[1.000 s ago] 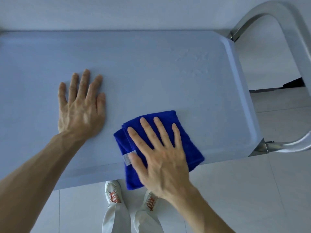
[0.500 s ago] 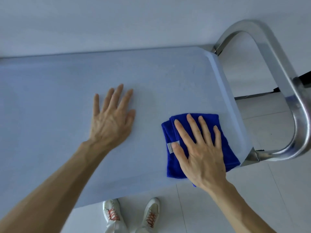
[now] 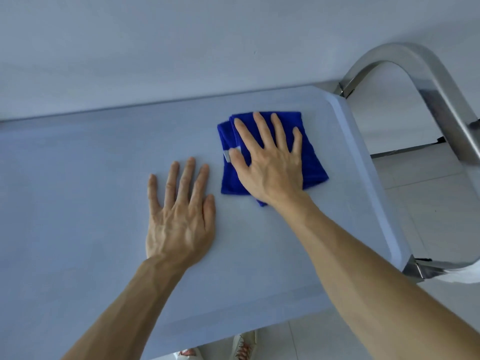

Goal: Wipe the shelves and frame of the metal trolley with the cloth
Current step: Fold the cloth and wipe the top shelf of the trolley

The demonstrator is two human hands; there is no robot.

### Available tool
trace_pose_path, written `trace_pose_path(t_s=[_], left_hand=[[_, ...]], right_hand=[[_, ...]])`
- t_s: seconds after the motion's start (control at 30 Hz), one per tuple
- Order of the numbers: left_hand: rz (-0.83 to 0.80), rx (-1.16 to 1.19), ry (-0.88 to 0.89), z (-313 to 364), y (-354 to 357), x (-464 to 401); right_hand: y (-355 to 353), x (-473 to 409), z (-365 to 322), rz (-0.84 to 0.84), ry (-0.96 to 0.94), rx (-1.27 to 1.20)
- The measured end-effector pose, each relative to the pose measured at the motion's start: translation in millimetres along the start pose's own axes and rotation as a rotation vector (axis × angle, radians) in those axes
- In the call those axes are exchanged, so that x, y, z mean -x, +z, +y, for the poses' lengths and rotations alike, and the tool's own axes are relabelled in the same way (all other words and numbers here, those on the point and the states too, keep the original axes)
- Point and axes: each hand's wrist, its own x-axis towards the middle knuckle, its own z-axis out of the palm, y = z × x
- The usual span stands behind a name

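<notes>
Head view: folded blue cloth (image 3: 309,167) is pressed flat on the trolley's top shelf (image 3: 104,178) under the right hand (image 3: 272,167), fingers (image 3: 261,128) straight & spread, nothing gripped. The cloth lies toward the far right corner, near the raised right rim, w/ its long axis running near-to-far. The left hand (image 3: 179,219) is laid flat on bare shelf just beside the cloth, fingers straight, as a brace. The steel handle frame (image 3: 426,81) stands beyond the rim, right of the cloth; the right hand is nearer, so the frame is prob. best reached by it.
</notes>
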Motion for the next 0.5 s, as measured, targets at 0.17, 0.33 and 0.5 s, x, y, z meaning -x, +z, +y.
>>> trace_pose_path(t_s=[0.17, 0.33, 0.5], left_hand=[[-0.013, -0.003, 0.001, -1, 0, 0], [0.013, -0.002, 0.007, -2, 3, -1], [0.045, -0.012, 0.022, -2, 5, -2]], right_hand=[[0, 27, -1, 0.021, -0.026, 0.017], [1, 126, 12, -0.018, -0.084, 0.045], [-1, 79, 10, -0.014, -0.076, 0.038]])
